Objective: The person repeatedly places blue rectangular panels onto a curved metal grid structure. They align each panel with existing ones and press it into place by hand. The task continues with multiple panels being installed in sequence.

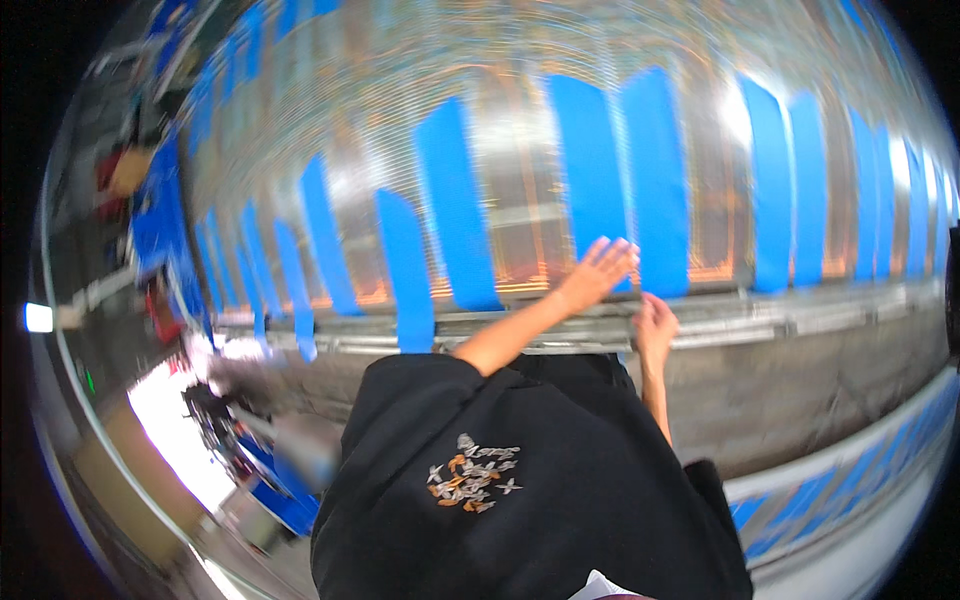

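Note:
My left hand (605, 268) lies flat with fingers stretched out, over the lower part of a blue strip (588, 150) and the narrow gap beside it. Just right and nearer to me, my right hand (655, 325) is closed in a pinch by the lower end of a neighbouring blue strip (657, 190). Whatever its fingers hold is too small to make out. Both strips run lengthwise away from me over a wide, shiny sheet (517, 170) with fine lines and orange-brown bands. Motion blurs parts of it.
Similar blue strips (455, 205) lie across the sheet on both sides; one strip (408, 270) hangs over the metal rail (760, 312) along the near edge. Behind me at the right is another strip-covered surface (850, 490). Blurred equipment (225, 420) stands at left.

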Demonstrator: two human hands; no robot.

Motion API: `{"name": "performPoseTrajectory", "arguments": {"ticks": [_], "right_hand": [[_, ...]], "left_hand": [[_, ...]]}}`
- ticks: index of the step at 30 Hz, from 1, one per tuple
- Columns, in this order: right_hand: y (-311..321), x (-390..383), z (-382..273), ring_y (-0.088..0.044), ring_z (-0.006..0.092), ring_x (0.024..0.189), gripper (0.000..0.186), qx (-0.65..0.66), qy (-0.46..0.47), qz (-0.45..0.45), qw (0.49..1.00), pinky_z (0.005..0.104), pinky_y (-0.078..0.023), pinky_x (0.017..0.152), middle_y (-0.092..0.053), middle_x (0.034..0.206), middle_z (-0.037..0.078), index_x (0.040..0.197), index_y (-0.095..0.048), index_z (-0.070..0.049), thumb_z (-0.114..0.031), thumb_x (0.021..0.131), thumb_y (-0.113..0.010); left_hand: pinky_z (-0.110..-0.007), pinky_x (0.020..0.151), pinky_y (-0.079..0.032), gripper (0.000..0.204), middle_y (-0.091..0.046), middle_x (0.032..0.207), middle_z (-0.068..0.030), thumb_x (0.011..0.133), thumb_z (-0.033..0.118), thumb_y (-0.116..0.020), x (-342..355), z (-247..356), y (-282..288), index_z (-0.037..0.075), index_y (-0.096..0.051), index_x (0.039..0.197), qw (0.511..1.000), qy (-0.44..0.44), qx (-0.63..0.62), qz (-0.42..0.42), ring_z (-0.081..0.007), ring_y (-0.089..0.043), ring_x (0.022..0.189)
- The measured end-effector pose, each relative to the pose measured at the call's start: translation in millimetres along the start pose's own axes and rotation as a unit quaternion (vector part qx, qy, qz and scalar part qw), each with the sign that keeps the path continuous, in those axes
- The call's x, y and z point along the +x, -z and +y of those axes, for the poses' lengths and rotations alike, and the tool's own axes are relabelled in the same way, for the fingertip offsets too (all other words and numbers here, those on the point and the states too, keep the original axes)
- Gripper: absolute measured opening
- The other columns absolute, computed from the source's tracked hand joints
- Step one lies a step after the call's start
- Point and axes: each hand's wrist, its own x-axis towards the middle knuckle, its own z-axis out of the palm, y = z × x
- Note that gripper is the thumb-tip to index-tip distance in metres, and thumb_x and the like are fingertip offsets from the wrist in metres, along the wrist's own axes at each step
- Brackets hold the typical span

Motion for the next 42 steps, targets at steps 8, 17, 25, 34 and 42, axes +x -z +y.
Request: {"name": "performPoseTrajectory", "arguments": {"ticks": [8,17,25,34,42], "right_hand": [[-28,-40,-59,-0.051,0.0038,0.060,0.026,-0.019,0.145,-0.090,0.985,0.0226,-0.036,0.054,-0.063,0.070,-0.002,0.107,-0.074,0.004,-0.020,0.108,-0.062],[-231,-146,-45,-0.057,0.0159,0.064,0.045,-0.282,0.340,-0.277,0.853,0.0375,-0.046,0.060,-0.063,0.067,0.012,0.093,-0.074,0.003,-0.038,0.107,-0.060],[-374,-238,7,-0.073,0.0294,0.076,0.055,-0.384,0.200,-0.203,0.878,0.0463,-0.051,0.078,-0.073,0.072,0.013,0.074,-0.072,-0.007,-0.060,0.089,-0.075],[-354,-308,-109,-0.046,0.0039,0.073,0.017,0.080,0.117,-0.322,0.936,0.0245,-0.038,0.066,-0.055,0.081,-0.008,0.088,-0.059,-0.012,-0.018,0.103,-0.062],[-316,-337,-174,-0.052,0.0043,0.083,0.011,0.057,0.109,-0.454,0.882,0.0244,-0.043,0.077,-0.061,0.089,-0.007,0.098,-0.068,-0.008,-0.013,0.101,-0.059]], "left_hand": [[-0.057,0.129,-0.020,0.089,-0.035,0.170,-0.0176,0.089,0.046,-0.078,-32,-7,77,0.005,-0.042,0.160,0.935,0.126,-0.324,-0.070,-0.0388,-0.029,0.158],[-0.048,0.094,-0.056,0.049,-0.072,0.121,-0.0231,0.097,0.034,-0.070,-316,-47,151,-0.003,-0.067,0.129,0.766,0.474,-0.418,0.118,-0.0406,-0.069,0.111],[-0.045,0.092,-0.056,0.040,-0.077,0.110,-0.0194,0.097,0.033,-0.075,-470,-55,177,-0.002,-0.073,0.116,0.613,0.584,-0.422,0.323,-0.0355,-0.073,0.104],[-0.038,0.104,-0.046,0.104,-0.073,0.128,-0.0179,0.098,0.087,-0.034,-501,-164,157,-0.004,-0.063,0.139,0.142,0.470,-0.867,0.088,-0.0283,-0.066,0.118],[-0.042,0.102,-0.056,0.061,-0.074,0.121,-0.0130,0.100,0.047,-0.072,-412,-271,189,-0.002,-0.065,0.134,0.125,0.338,-0.928,0.091,-0.0239,-0.070,0.111]]}}
